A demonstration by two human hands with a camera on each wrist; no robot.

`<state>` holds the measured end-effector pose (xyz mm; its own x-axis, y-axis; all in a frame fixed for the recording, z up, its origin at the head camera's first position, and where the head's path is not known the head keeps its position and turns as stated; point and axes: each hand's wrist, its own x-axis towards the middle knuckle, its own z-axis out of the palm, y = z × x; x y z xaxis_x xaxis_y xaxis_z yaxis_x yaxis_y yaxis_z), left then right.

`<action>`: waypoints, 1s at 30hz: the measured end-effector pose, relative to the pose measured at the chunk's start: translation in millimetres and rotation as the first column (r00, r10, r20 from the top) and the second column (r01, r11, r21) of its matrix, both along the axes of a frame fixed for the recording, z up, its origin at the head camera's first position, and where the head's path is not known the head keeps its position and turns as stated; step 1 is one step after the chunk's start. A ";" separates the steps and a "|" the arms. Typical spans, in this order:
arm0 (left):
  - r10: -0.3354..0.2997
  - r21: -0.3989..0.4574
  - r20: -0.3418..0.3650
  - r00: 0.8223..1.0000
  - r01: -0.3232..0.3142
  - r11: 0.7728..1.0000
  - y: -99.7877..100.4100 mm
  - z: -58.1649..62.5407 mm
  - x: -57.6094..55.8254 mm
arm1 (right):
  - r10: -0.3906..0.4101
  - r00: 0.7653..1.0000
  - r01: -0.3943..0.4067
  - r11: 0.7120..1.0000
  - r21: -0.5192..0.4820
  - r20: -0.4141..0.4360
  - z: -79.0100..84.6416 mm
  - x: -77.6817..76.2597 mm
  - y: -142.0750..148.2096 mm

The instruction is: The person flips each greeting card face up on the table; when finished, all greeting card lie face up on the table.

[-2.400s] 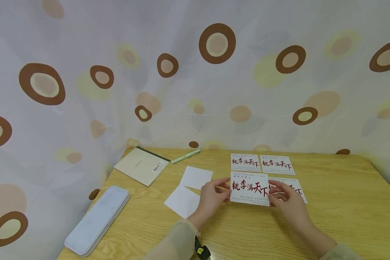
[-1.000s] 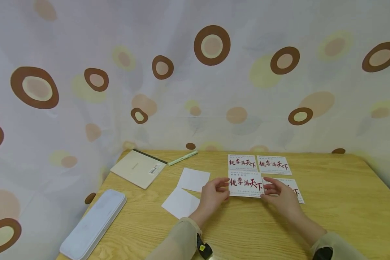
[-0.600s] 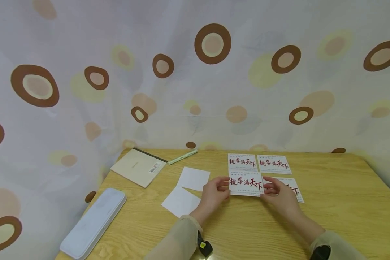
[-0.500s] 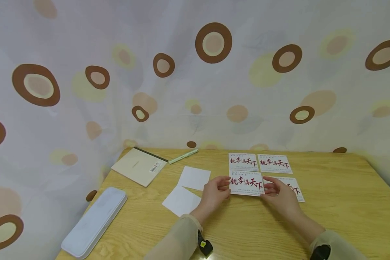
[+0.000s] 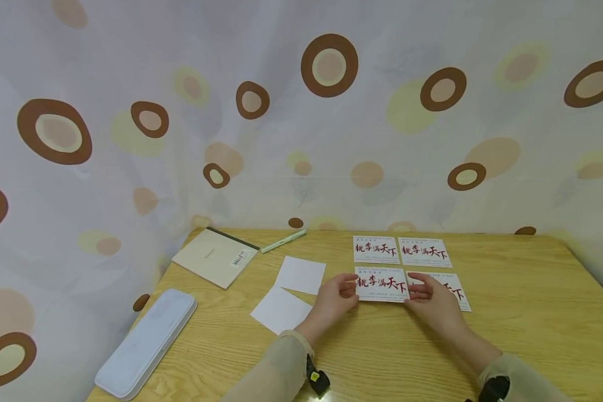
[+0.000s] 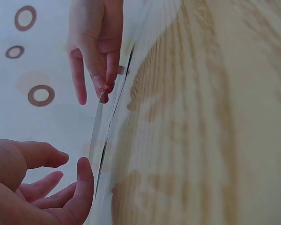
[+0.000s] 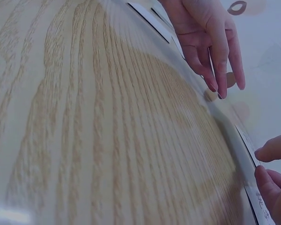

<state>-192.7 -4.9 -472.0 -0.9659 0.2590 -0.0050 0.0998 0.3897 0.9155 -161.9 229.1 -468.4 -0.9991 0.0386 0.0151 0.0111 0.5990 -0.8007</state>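
Note:
A white greeting card (image 5: 382,286) with red Chinese characters lies in the front left place of a two-by-two group. My left hand (image 5: 333,298) is at its left edge; in the left wrist view thumb and index finger stand apart with a gap. At the right edge is my right hand (image 5: 434,301), index finger near the upper corner and thumb near the lower one. This hand partly hides the front right card (image 5: 454,287). Behind lie two matching cards, the back left card (image 5: 376,249) and the back right card (image 5: 424,253).
Two blank white cards (image 5: 301,273) overlap left of my left hand. Farther left are a beige notepad (image 5: 213,257) and a pale green pen (image 5: 283,242). A pale blue flat case (image 5: 148,343) lies at the left edge of the wooden table (image 5: 532,324). A patterned curtain (image 5: 382,128) hangs behind.
The front left card was held raised between both hands and overlapped its neighbours; it has come down to the table, and a narrow gap now shows behind it. The left hand has shifted slightly right.

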 end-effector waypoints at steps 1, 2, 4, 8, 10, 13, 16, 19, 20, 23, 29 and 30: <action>-0.003 0.001 0.006 1.000 0.003 1.000 0.0 -0.2 0.0 | -0.002 1.000 0.002 1.000 0.002 0.000 -0.1 -0.3 0.0; -0.005 0.002 0.012 1.000 0.005 1.000 0.2 -0.4 -0.1 | -0.004 1.000 0.004 1.000 0.006 0.000 -0.2 -0.4 0.0; -0.007 0.004 0.021 1.000 0.007 1.000 0.6 -0.7 -0.4 | -0.009 1.000 0.009 1.000 0.013 0.002 -0.3 -0.8 0.1; -0.007 -0.007 0.036 0.999 0.007 1.000 1.8 -1.2 -1.2 | -0.014 1.000 0.014 0.999 0.030 0.009 -1.1 -2.3 0.7; -0.010 -0.011 0.049 0.999 0.010 1.000 2.5 -1.1 -1.5 | -0.016 1.000 0.015 0.999 0.039 0.012 -1.4 -2.9 0.9; -0.020 -0.011 0.063 0.998 0.021 1.000 3.3 -0.7 -1.4 | -0.020 1.000 0.020 0.999 0.044 0.014 -1.4 -3.9 1.4; -0.030 -0.010 0.066 0.997 0.031 0.999 3.9 -0.4 -1.1 | -0.025 1.000 0.024 0.999 0.042 0.018 -1.4 -4.6 1.5; -0.036 -0.020 0.063 0.997 0.037 0.999 4.3 -1.0 -1.2 | -0.019 1.000 0.018 0.999 0.039 0.021 -1.4 -5.8 2.2; -0.036 -0.025 0.063 0.997 0.038 0.999 4.3 -1.3 -1.3 | -0.017 1.000 0.016 0.999 0.041 0.022 -1.4 -5.9 2.4; -0.040 -0.032 0.066 0.997 0.042 0.999 4.4 -1.9 -1.5 | -0.015 1.000 0.014 0.998 0.054 0.020 -1.6 -5.9 2.3; -0.055 -0.026 0.073 0.996 0.057 0.998 3.2 -1.4 -0.6 | -0.013 1.000 0.012 0.998 0.056 0.004 -2.6 -4.4 0.5; -0.058 -0.027 0.075 0.996 0.060 0.998 3.2 -1.4 -0.6 | -0.012 1.000 0.012 0.998 0.054 0.001 -3.3 -4.3 0.3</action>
<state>-193.3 -1.7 -473.4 -0.9457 0.3139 -0.0843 0.0556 0.4118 0.9096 -166.2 229.3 -471.6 -0.9986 0.0494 0.0165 0.0191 0.6415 -0.7669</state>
